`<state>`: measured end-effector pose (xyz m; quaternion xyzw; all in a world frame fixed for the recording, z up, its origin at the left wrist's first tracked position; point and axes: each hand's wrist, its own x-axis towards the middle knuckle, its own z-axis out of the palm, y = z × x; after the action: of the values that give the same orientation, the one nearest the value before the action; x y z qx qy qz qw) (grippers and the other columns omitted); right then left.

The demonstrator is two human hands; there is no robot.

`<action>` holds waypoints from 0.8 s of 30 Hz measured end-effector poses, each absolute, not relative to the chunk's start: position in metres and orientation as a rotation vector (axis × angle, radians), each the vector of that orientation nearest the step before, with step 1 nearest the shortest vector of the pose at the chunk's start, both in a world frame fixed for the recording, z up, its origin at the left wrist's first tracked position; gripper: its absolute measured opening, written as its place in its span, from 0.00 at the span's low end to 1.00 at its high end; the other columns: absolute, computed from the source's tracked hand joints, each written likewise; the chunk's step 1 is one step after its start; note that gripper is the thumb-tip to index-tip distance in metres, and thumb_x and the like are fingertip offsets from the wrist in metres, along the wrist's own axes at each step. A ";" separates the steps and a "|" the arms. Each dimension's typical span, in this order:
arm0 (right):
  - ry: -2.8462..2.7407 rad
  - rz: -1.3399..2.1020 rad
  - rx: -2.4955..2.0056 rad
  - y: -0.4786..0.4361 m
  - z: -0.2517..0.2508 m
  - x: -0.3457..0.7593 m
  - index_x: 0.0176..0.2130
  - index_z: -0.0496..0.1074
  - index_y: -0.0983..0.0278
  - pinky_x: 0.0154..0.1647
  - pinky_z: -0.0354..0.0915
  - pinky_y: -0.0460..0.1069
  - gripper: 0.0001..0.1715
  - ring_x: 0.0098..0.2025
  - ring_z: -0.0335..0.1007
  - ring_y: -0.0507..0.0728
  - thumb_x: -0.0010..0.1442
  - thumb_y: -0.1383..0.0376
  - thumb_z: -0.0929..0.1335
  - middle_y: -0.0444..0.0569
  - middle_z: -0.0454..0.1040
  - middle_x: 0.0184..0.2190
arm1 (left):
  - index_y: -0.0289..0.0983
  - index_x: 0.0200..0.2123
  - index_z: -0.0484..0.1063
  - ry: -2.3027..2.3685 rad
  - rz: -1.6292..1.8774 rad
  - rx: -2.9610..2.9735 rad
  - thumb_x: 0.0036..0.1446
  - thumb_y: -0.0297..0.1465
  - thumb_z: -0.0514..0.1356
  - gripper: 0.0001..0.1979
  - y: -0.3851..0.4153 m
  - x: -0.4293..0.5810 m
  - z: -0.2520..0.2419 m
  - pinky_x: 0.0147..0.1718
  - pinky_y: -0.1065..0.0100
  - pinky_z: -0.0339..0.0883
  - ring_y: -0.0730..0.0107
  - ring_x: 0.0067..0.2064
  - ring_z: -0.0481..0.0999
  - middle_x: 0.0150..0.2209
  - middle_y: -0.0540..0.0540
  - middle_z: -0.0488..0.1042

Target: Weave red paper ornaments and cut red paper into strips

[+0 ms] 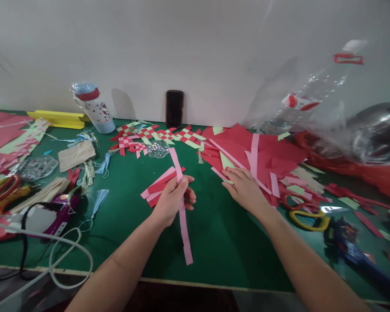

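My left hand (175, 195) is closed on a long pink paper strip (184, 234), pinched between thumb and fingers. The strip runs lengthwise, with one end beyond the hand and the other toward the table's near edge. Beneath and beside this hand, a few pink and red paper strips (154, 187) lie crossed on the green table. My right hand (245, 188) rests with outstretched fingers at the left edge of a pile of red paper (273, 149). Its fingertips touch a narrow pink strip (217, 174); whether they grip it I cannot tell.
Woven checkered paper pieces (169, 135) lie behind, near a dish of small beads (158, 149) and an upright phone (174, 108). Scissors (312, 219) and a blue tool (351, 247) are at right. Tassels (100, 201), cables (84, 249) and a leaning bottle (95, 110) stand or lie left.
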<state>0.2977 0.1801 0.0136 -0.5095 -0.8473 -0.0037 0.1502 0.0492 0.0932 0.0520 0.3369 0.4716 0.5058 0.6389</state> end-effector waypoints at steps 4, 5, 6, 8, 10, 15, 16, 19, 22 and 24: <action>-2.313 -0.042 -1.596 0.195 0.009 0.304 0.53 0.72 0.65 0.56 0.58 0.70 0.23 0.56 0.63 0.71 0.64 0.62 0.58 0.61 0.73 0.52 | 0.36 0.45 0.67 1.060 1.095 0.793 0.59 0.49 0.58 0.23 0.092 0.050 0.050 0.20 0.74 0.67 0.73 0.25 0.72 0.23 0.51 0.70; -2.288 -0.040 -1.613 0.197 0.010 0.304 0.53 0.72 0.66 0.55 0.58 0.71 0.23 0.55 0.64 0.72 0.65 0.62 0.58 0.62 0.74 0.51 | 0.36 0.46 0.67 1.057 1.077 0.801 0.59 0.50 0.58 0.23 0.092 0.050 0.050 0.20 0.74 0.67 0.72 0.25 0.72 0.23 0.52 0.70; -2.268 -0.033 -1.619 0.199 0.012 0.304 0.53 0.72 0.66 0.55 0.58 0.71 0.23 0.54 0.64 0.72 0.65 0.61 0.58 0.62 0.74 0.50 | 0.37 0.46 0.67 1.054 1.056 0.808 0.59 0.50 0.58 0.24 0.092 0.051 0.050 0.20 0.74 0.67 0.72 0.24 0.72 0.22 0.52 0.70; -2.241 -0.014 -1.602 0.197 0.021 0.299 0.53 0.72 0.66 0.55 0.59 0.70 0.23 0.55 0.64 0.72 0.65 0.59 0.59 0.62 0.74 0.51 | 0.37 0.45 0.67 1.042 1.008 0.820 0.59 0.51 0.57 0.24 0.091 0.052 0.049 0.19 0.73 0.67 0.72 0.24 0.71 0.22 0.51 0.71; -2.227 0.011 -1.550 0.188 0.033 0.289 0.52 0.72 0.63 0.57 0.60 0.67 0.23 0.56 0.64 0.69 0.65 0.57 0.59 0.59 0.73 0.52 | 0.37 0.44 0.68 1.013 0.968 0.830 0.59 0.51 0.56 0.24 0.090 0.053 0.048 0.20 0.73 0.68 0.72 0.24 0.72 0.22 0.51 0.71; -2.024 0.965 -1.244 0.147 0.058 0.243 0.49 0.74 0.59 0.42 0.70 0.55 0.22 0.43 0.73 0.59 0.63 0.50 0.64 0.51 0.77 0.40 | 0.36 0.41 0.69 0.872 0.873 0.900 0.58 0.53 0.56 0.25 0.086 0.055 0.046 0.20 0.73 0.68 0.72 0.24 0.72 0.23 0.50 0.71; -1.946 1.197 -1.158 0.139 0.059 0.234 0.47 0.75 0.60 0.38 0.70 0.53 0.22 0.37 0.73 0.57 0.62 0.49 0.65 0.49 0.76 0.35 | 0.36 0.40 0.68 0.846 0.843 0.910 0.57 0.54 0.56 0.25 0.086 0.055 0.045 0.20 0.73 0.68 0.73 0.24 0.72 0.22 0.50 0.71; -1.679 1.480 -1.088 0.126 0.055 0.217 0.38 0.77 0.61 0.29 0.66 0.49 0.20 0.25 0.66 0.51 0.57 0.48 0.70 0.44 0.72 0.26 | 0.36 0.36 0.67 0.833 0.793 0.905 0.55 0.55 0.57 0.26 0.086 0.058 0.042 0.19 0.73 0.68 0.74 0.22 0.71 0.22 0.50 0.71; -1.442 1.366 -1.139 0.134 0.045 0.221 0.34 0.78 0.62 0.28 0.64 0.49 0.17 0.26 0.65 0.51 0.52 0.52 0.74 0.44 0.71 0.25 | 0.36 0.40 0.68 0.876 0.782 0.873 0.57 0.53 0.57 0.25 0.087 0.059 0.040 0.20 0.73 0.69 0.73 0.24 0.72 0.23 0.50 0.71; -1.297 1.224 -1.167 0.147 0.039 0.233 0.33 0.78 0.62 0.27 0.64 0.48 0.16 0.26 0.64 0.51 0.51 0.53 0.75 0.44 0.71 0.25 | 0.36 0.43 0.68 0.902 0.761 0.850 0.59 0.49 0.58 0.22 0.088 0.058 0.040 0.21 0.73 0.70 0.73 0.26 0.74 0.26 0.49 0.72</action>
<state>0.2330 0.1469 0.0387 -0.4792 -0.5324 0.5027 0.4840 0.0582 0.0879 0.0401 0.3883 0.4125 0.3479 0.7470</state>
